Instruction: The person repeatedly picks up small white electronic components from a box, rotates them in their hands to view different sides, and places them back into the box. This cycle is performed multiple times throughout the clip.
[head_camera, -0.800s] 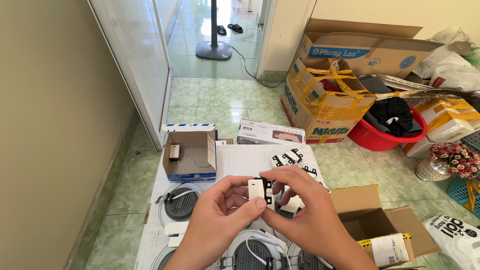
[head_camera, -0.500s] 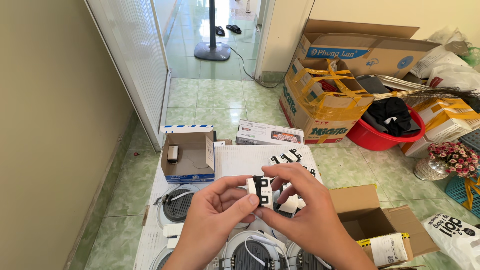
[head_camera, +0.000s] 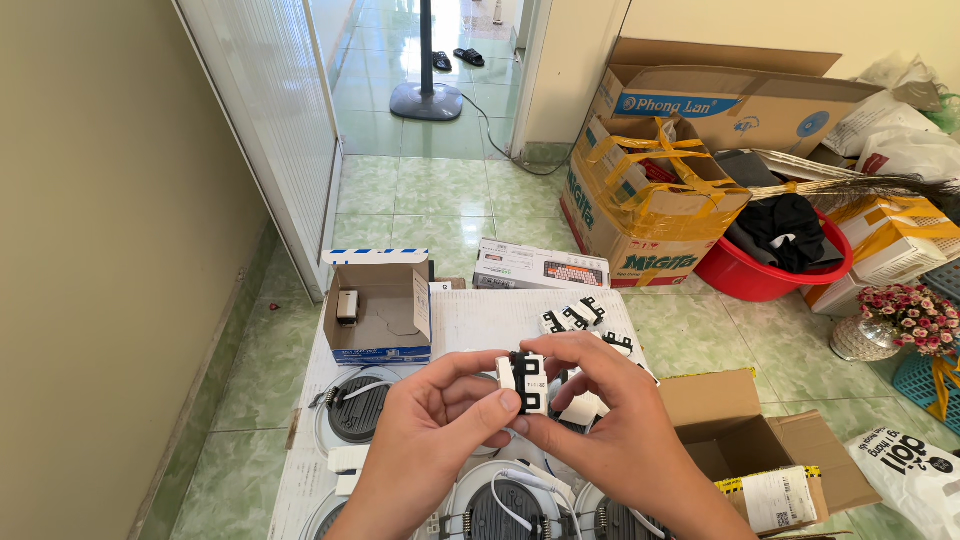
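Over the white board we pinch one upright switch between left hand and right hand, seemingly equally near.

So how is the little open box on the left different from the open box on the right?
The small open box stands on the white sheet, printed white and blue; the plain brown box sits on the floor. The small one holds a single small metallic part; the brown one's inside looks dark. Both are cardboard with flaps open.
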